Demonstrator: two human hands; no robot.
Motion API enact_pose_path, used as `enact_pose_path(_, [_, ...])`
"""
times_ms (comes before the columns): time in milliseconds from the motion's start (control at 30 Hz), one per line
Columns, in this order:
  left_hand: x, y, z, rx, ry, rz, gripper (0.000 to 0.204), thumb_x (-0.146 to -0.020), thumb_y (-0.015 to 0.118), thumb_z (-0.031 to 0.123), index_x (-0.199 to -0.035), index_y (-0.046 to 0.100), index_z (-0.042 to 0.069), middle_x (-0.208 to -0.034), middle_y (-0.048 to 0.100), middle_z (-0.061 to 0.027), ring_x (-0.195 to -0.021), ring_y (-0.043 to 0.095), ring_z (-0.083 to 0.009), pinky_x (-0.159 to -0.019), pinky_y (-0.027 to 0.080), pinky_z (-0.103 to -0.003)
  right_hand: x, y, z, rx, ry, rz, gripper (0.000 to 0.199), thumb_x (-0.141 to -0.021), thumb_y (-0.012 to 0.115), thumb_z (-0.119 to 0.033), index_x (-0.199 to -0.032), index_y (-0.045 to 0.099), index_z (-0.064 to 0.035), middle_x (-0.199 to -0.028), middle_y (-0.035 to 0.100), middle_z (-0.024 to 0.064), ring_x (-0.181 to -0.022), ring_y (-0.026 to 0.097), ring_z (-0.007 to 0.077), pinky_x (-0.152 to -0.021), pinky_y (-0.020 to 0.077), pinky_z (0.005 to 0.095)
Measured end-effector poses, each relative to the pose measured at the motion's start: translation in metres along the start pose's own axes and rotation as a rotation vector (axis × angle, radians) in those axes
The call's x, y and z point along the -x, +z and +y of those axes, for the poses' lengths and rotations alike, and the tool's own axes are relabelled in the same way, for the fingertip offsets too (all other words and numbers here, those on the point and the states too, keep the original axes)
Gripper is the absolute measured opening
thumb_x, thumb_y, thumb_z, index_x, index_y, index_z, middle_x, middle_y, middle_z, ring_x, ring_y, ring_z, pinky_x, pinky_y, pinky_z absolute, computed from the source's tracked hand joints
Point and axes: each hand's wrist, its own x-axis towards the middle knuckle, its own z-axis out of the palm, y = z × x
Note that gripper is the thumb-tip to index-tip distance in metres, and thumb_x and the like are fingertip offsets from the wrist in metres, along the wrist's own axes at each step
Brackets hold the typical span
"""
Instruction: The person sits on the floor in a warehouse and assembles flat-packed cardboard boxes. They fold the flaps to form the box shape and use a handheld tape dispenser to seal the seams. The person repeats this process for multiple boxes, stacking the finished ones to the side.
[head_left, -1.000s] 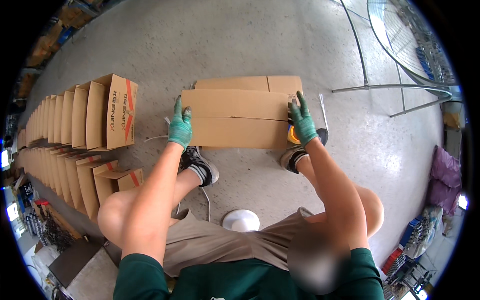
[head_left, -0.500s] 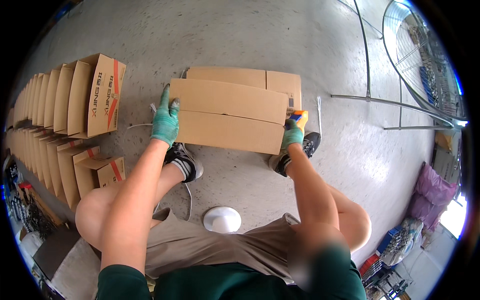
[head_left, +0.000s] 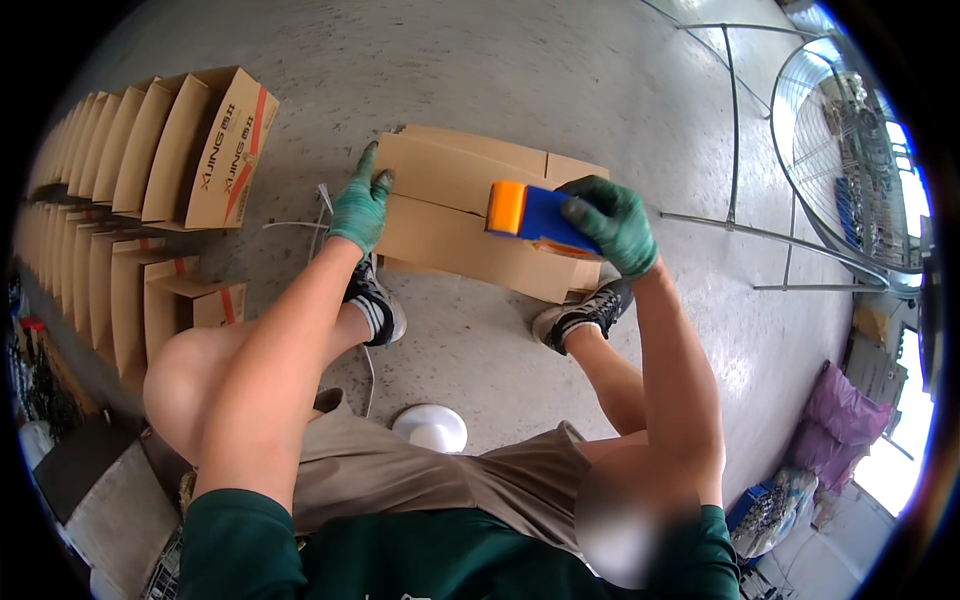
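Note:
A brown cardboard box (head_left: 440, 235) lies between my feet, its two top flaps meeting at a seam along its length. My left hand (head_left: 358, 212), in a green glove, is closed on the box's left end, with the thumb at the top edge. Above the right half of the box, my gloved right hand (head_left: 620, 228) grips a blue and orange tape dispenser (head_left: 545, 215). The dispenser hides part of the seam. More flat cardboard (head_left: 575, 172) shows behind and under the box.
Rows of open cartons (head_left: 215, 150) stand on the left. Pale strapping (head_left: 325, 205) lies by the box's left end. A metal stand with a round wire cage (head_left: 840, 160) is at the right. Between my legs is a white round object (head_left: 430, 428); purple sacks (head_left: 840, 420) lie far right.
My right hand has lifted from the box's right end, bringing the tape dispenser up and left over the box top. My left hand stays at the left end. The view has shifted slightly.

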Motion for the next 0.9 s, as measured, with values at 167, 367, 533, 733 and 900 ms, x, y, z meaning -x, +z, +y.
enact_pose_path(167, [0.004, -0.004, 0.015, 0.016, -0.020, -0.025, 0.055, -0.103, 0.056, 0.028, -0.153, 0.038, 0.013, -0.133, 0.061, -0.0241, -0.117, 0.062, -0.0370, -0.097, 0.047, -0.042, -0.006, 0.000, 0.023, 0.027, 0.084, -0.113, 0.046, -0.085, 0.078, -0.039, -0.107, 0.072, 0.0012, -0.097, 0.072, 0.0076, -0.092, 0.064, 0.0127, -0.084, 0.0526, 0.0302])
enact_pose_path(367, [0.008, -0.009, 0.021, -0.294, 0.174, 0.235, 0.054, -0.097, 0.062, 0.026, -0.147, 0.045, 0.013, -0.132, 0.059, -0.0211, -0.120, 0.056, -0.0428, -0.100, 0.046, -0.050, -0.004, -0.006, 0.020, 0.073, 0.170, -0.222, 0.041, -0.084, 0.081, -0.040, -0.089, 0.070, -0.0016, -0.074, 0.057, -0.0049, -0.071, 0.050, 0.0060, -0.062, 0.0436, 0.0262])
enact_pose_path(533, [0.046, -0.011, 0.096, -0.088, 0.188, 0.163, 0.027, -0.098, 0.063, 0.026, -0.118, 0.057, 0.008, -0.107, 0.066, -0.0127, -0.097, 0.066, -0.0305, -0.083, 0.053, -0.040, 0.000, -0.005, 0.024, -0.012, 0.197, -0.213, 0.040, -0.084, 0.082, -0.038, -0.092, 0.071, -0.0001, -0.078, 0.060, -0.0058, -0.073, 0.051, 0.0044, -0.062, 0.0454, 0.0245])
enact_pose_path(733, [0.088, 0.037, 0.132, 0.798, -0.596, -0.410, 0.054, -0.100, 0.049, 0.060, -0.112, 0.059, 0.008, -0.083, 0.066, -0.0032, -0.067, 0.065, -0.0134, -0.051, 0.049, -0.029, -0.001, -0.007, 0.025, 0.039, 0.199, -0.216, 0.040, -0.085, 0.081, -0.039, -0.092, 0.072, -0.0003, -0.076, 0.060, -0.0053, -0.071, 0.052, 0.0047, -0.062, 0.0457, 0.0244])
enact_pose_path(900, [0.091, 0.066, 0.123, 0.781, -0.344, -0.257, 0.040, -0.104, 0.051, 0.044, -0.111, 0.059, 0.005, -0.087, 0.066, -0.0063, -0.074, 0.067, -0.0167, -0.061, 0.050, -0.029, -0.001, -0.008, 0.020, 0.110, 0.207, -0.220, 0.043, -0.084, 0.081, -0.042, -0.089, 0.071, -0.0011, -0.073, 0.060, -0.0031, -0.068, 0.052, 0.0062, -0.060, 0.0459, 0.0259])
